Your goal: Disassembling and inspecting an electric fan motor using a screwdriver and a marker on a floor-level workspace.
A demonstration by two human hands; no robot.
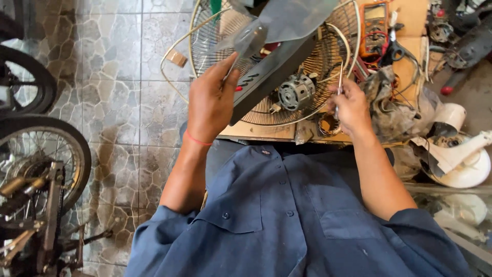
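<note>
Left hand (pixel 211 100) grip closed on dark fan housing (pixel 271 72); right hand (pixel 351 109) grip pinches thin screwdriver (pixel 339 84) beside motor (pixel 296 92).

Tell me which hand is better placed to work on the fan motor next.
Right, probably. The right hand already grips a thin metal tool just beside the fan motor. The left hand is occupied holding the translucent fan blade.

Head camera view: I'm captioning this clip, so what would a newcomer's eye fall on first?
The left hand lifts a clear fan blade and dark panel at top centre. Behind them a bare fan motor sits on a wire fan guard, beside the right hand holding a thin tool. Bicycle wheels stand far left.
</note>
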